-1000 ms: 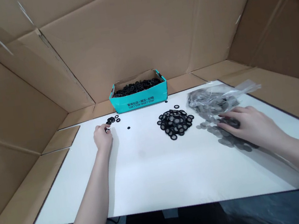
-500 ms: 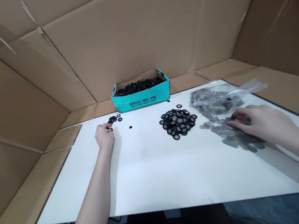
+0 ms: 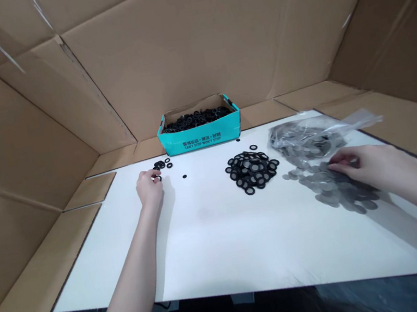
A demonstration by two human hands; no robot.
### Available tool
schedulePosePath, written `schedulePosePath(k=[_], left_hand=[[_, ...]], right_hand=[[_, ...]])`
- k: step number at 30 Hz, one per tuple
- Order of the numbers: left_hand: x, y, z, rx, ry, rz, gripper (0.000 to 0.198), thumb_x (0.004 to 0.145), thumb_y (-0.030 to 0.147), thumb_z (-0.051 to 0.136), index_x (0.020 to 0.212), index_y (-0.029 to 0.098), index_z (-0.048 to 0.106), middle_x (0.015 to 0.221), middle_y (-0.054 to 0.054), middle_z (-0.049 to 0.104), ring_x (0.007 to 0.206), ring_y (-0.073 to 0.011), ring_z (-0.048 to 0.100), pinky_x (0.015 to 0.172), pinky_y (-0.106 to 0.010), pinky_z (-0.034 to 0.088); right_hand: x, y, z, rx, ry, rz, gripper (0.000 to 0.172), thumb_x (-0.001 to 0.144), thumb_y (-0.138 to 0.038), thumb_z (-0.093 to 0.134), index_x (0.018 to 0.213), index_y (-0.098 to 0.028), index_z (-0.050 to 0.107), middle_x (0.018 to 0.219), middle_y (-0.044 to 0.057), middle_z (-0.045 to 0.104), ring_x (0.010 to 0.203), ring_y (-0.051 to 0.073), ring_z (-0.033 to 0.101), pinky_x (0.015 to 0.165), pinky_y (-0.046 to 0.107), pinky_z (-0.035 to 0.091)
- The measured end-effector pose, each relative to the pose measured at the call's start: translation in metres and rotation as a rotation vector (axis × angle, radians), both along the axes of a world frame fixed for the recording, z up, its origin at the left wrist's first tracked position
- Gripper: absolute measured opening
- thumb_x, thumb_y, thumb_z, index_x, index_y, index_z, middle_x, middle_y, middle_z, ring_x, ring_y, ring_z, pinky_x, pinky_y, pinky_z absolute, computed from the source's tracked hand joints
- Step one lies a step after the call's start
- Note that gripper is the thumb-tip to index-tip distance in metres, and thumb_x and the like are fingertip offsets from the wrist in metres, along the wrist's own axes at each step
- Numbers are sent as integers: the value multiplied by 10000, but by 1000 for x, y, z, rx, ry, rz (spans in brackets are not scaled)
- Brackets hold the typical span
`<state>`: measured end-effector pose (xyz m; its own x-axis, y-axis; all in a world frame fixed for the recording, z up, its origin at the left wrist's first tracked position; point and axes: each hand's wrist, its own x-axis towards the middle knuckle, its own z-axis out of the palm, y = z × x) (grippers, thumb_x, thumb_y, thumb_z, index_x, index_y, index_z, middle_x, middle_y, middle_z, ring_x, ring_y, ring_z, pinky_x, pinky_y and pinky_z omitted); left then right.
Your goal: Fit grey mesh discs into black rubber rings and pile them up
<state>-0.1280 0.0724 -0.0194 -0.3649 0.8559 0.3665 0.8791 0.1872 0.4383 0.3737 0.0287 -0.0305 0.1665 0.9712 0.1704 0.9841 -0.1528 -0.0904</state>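
Grey discs (image 3: pixel 326 187) lie in a loose, overlapping spread under the right hand (image 3: pixel 376 163), whose thumb and index fingertips come close together at the upper edge of the spread; whether a disc is pinched there I cannot tell. At the far left, the left hand (image 3: pixel 150 188) rests on the white tabletop (image 3: pixel 206 240) with thumb and fingers curled around one black ring (image 3: pixel 159 178), which shows at the fingertips, too small to tell if it is clamped or merely touched. Just beyond these fingers sits a small cluster of black rings (image 3: pixel 160 164). Between the two hands, nearer the right, is a heap of rings with grey centres (image 3: pixel 254 170), with a single ring (image 3: pixel 253 147) lying just behind it. A clear plastic bag (image 3: pixel 304 138) full of grey discs lies behind the spread. Farther back, a turquoise box (image 3: pixel 202 140) holds many black rings, and cardboard walls (image 3: pixel 190 43) rise around the work surface.
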Motion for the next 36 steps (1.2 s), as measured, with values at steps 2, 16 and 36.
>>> schedulePosePath(k=[2,16,36], left_hand=[[0,0,0,1,-8,-4,292,803,74,516,923,210,744,1000,-65,672,865,-224,655,837,-333,470],[6,-4,4,38,-151,-32,254,731,76,551,848,208,734,927,-62,690,891,-242,660,881,-350,477],[77,-36,10,-138,-911,-676,306,637,368,809,792,153,655,773,-31,685,685,-135,631,669,-253,490]], right_hand=[[-3,-1,9,-111,15,-70,304,804,-489,529,895,-304,753,862,60,769,825,290,676,599,328,428],[-6,-8,22,200,6,-42,265,852,-374,427,864,-240,655,1016,170,669,940,350,572,589,379,365],[-198,-19,36,143,934,727,136,884,-284,525,818,-200,610,716,23,662,635,159,581,547,265,409]])
